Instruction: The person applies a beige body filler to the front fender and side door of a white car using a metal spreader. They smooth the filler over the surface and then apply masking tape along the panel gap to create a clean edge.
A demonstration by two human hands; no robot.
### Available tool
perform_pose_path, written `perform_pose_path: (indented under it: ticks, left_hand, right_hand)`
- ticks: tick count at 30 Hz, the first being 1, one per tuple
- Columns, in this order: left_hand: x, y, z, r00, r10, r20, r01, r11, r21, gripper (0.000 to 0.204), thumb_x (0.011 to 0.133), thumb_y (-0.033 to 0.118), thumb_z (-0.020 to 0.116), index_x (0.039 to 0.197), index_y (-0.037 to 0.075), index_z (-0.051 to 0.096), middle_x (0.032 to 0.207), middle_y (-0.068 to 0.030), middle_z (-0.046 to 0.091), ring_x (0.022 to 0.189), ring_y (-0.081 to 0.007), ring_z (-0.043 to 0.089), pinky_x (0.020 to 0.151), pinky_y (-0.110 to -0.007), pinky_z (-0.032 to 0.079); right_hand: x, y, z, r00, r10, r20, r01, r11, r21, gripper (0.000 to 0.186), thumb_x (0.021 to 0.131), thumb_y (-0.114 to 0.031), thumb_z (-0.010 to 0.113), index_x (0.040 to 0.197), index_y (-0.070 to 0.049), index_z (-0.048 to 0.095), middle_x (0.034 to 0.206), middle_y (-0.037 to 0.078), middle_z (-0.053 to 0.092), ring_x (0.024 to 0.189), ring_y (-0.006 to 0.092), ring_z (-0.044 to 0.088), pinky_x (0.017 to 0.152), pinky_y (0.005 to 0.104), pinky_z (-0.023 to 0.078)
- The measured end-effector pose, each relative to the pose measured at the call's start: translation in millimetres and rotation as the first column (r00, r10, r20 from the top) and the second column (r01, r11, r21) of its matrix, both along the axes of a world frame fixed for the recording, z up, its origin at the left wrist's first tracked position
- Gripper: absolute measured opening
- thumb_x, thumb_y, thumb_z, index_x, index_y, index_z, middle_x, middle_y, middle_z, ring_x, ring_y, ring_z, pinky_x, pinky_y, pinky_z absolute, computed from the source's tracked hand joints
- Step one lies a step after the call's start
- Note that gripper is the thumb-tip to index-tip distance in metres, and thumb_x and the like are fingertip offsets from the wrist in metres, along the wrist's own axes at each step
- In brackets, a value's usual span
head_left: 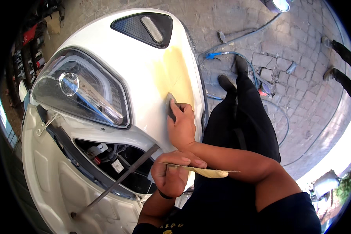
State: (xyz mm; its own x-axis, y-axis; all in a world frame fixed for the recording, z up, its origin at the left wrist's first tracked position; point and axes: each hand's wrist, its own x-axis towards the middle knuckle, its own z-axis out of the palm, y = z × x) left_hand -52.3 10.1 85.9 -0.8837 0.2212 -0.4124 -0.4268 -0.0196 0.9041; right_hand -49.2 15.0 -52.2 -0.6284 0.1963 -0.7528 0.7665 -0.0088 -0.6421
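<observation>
My right hand (pixel 183 124) is closed around a small dark grey putty spreader (pixel 170 102). The spreader's tip touches the white bumper (pixel 144 84) at the lower edge of a yellow smear of body filler (pixel 175 72). Below my right forearm, my left hand (pixel 171 175) grips a thin putty board (pixel 199 169), seen nearly edge-on. A lump of pale yellow filler hangs along the board's lower side. A thin dark crease runs through the smear on the bumper.
Left of my hands are a headlight (pixel 80 89) and the engine bay (pixel 115 160), crossed by a prop rod (pixel 123 181) to the raised hood (pixel 52 171). A blue air hose (pixel 253 68) lies on paving, near a tin (pixel 277 5). Another person's legs (pixel 345 76) show far right.
</observation>
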Motion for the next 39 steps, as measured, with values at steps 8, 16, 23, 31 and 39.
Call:
perform_pose_path:
  ticks: [8, 16, 23, 31, 39]
  left_hand:
    - [-8, 7, 6, 1.0, -0.002, 0.023, -0.001, 0.993, 0.119, 0.026, 0.11, 0.013, 0.041, 0.116, -0.008, 0.055, 0.096, -0.0329, 0.069, 0.084, -0.0342, 0.073, 0.083, -0.048, 0.063]
    - [-20, 19, -19, 0.991, 0.114, 0.067, -0.12, 0.989, 0.085, 0.023, 0.109, 0.009, 0.041, 0.115, -0.007, 0.056, 0.095, -0.0317, 0.07, 0.084, -0.0337, 0.073, 0.082, -0.048, 0.063]
    - [-29, 2, -38, 0.985, 0.126, 0.115, -0.14, 0.982, 0.129, 0.025, 0.102, -0.002, 0.034, 0.114, -0.008, 0.056, 0.096, -0.0324, 0.071, 0.086, -0.0347, 0.074, 0.082, -0.048, 0.064]
    - [-30, -8, -27, 0.974, 0.151, 0.168, -0.179, 0.97, 0.167, 0.026, 0.1, -0.004, 0.034, 0.114, -0.009, 0.055, 0.095, -0.034, 0.07, 0.085, -0.035, 0.073, 0.082, -0.046, 0.063]
    - [-53, -6, -10, 0.992, 0.081, 0.093, -0.087, 0.994, 0.06, 0.028, 0.115, 0.024, 0.044, 0.112, -0.003, 0.051, 0.087, -0.0241, 0.067, 0.076, -0.0284, 0.067, 0.069, -0.043, 0.061]
  right_hand:
    - [15, 75, -60, 0.959, -0.145, -0.245, 0.122, 0.987, -0.107, 0.037, 0.097, -0.007, 0.058, 0.132, -0.004, 0.069, 0.11, 0.018, 0.067, 0.101, 0.0364, 0.067, 0.091, 0.0425, 0.052]
    - [-63, 97, -199, 0.898, -0.339, 0.279, 0.439, 0.684, -0.583, 0.033, 0.103, -0.01, 0.055, 0.131, 0.001, 0.068, 0.106, 0.006, 0.075, 0.091, 0.0149, 0.067, 0.082, 0.0313, 0.052]
    - [-82, 85, -207, 0.868, -0.337, 0.365, 0.497, 0.598, -0.629, 0.033, 0.104, -0.01, 0.056, 0.133, 0.002, 0.067, 0.114, 0.009, 0.073, 0.097, 0.015, 0.067, 0.086, 0.0316, 0.052]
    - [-83, 62, -106, 0.895, -0.394, 0.207, 0.445, 0.781, -0.438, 0.038, 0.103, -0.008, 0.058, 0.137, 0.005, 0.066, 0.114, 0.01, 0.07, 0.097, 0.0172, 0.064, 0.091, 0.0315, 0.051]
    - [-59, 14, -27, 0.997, -0.077, -0.029, 0.079, 0.995, 0.064, 0.056, 0.091, -0.009, 0.07, 0.147, -0.009, 0.062, 0.124, 0.015, 0.057, 0.119, 0.0351, 0.056, 0.098, 0.0442, 0.051]
